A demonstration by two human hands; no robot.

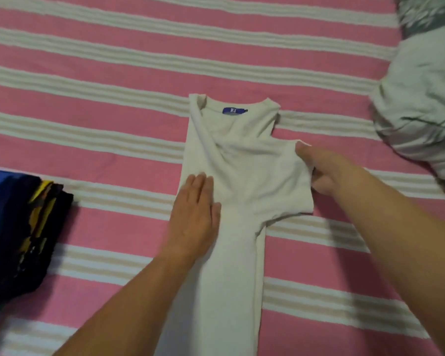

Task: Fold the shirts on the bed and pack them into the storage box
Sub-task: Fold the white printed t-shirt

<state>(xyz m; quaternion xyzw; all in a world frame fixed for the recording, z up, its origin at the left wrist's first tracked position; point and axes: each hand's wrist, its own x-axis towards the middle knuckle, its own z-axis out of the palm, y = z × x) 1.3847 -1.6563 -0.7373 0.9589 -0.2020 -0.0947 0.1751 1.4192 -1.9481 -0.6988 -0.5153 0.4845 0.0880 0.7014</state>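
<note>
Nearest the camera, two bare forearms reach forward over the bed (100, 222), which is covered with a pink sheet crossed by bands of white and beige stripes. Between the arms lies a white shirt (239, 176), its long narrow body running from the bottom edge of the view up toward the middle of the bed, the left side already folded inward so that the edge there runs straight.

The left hand (194, 214) lies flat on the shirt's left edge, fingers straight and close together, palm down, pressing the cloth against the sheet; part of the hand overlaps onto the bedding. The right hand (321, 170) sits at the shirt's right side, where the short sleeve sticks out. Its thumb is on top of the sleeve's edge and its fingers curl beneath, pinching the fabric.

Beyond the hands, the shirt's round neckline faces away from the person, and a small blue label (233, 110) shows inside the collar.

At the left edge of the view, level with the left hand and well apart from the shirt, rests a stack of folded clothes (23, 235) in dark, blue and yellow tones. Farthest off, at the upper right, a bundle of pale green bedding (421, 104) lies bunched on the sheet.
</note>
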